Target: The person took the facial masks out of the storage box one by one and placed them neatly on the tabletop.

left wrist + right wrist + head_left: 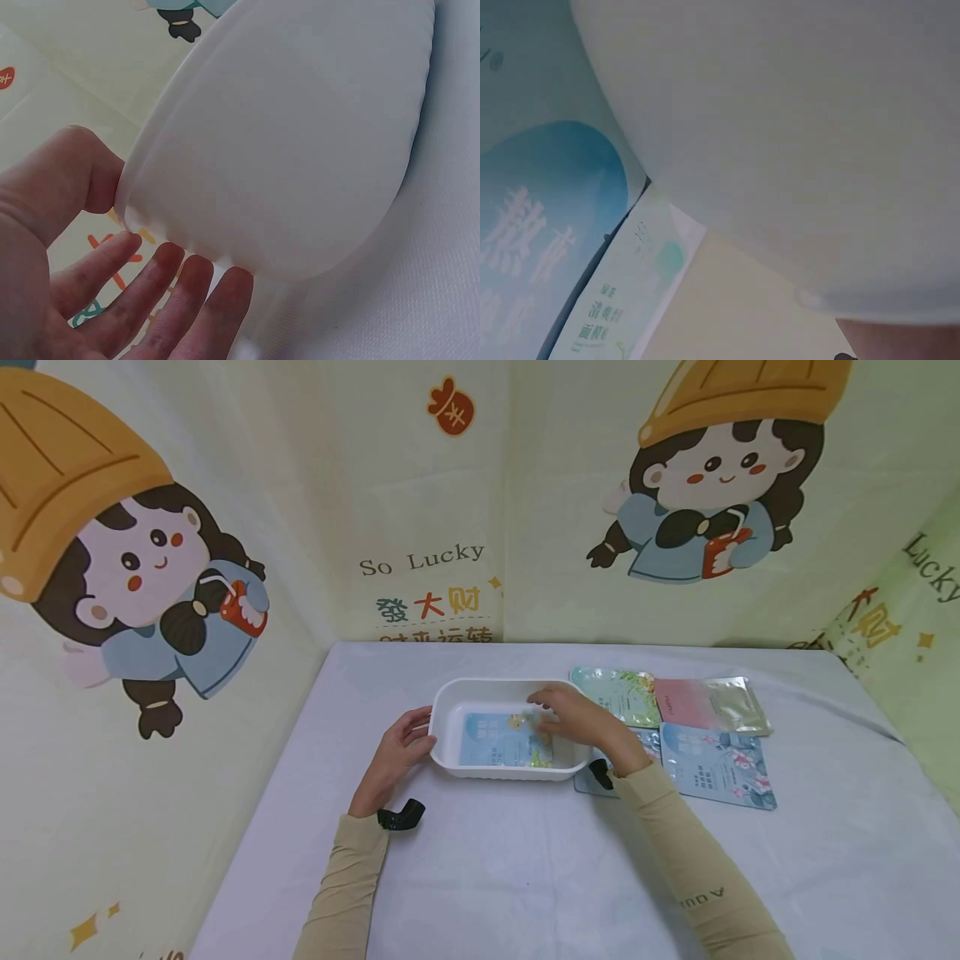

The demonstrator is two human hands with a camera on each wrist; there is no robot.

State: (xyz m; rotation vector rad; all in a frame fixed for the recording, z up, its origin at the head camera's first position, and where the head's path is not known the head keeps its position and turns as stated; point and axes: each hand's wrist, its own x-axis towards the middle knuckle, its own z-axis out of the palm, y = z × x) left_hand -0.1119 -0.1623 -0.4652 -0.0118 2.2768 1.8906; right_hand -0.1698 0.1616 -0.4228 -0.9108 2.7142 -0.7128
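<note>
A white plastic basin [480, 772] stands on the table with a light-blue face mask packet [491, 739] lying flat inside. My left hand [397, 752] holds the basin's left end. In the left wrist view, the thumb bends at the rim and the fingertips [229, 289] touch the end wall. Over the basin's right part is my right hand [581, 718], its fingers loosely spread above the packet and holding nothing. In the right wrist view, the basin's outer wall [780, 135] hides most of that hand.
Right of the basin lie more packets: a green one [615, 693], a pink and silver one [708, 703], a blue floral one [720, 764] and another blue one [592, 783], partly hidden by my right wrist. Printed cloth [555, 585] hangs behind the white-covered table [480, 868].
</note>
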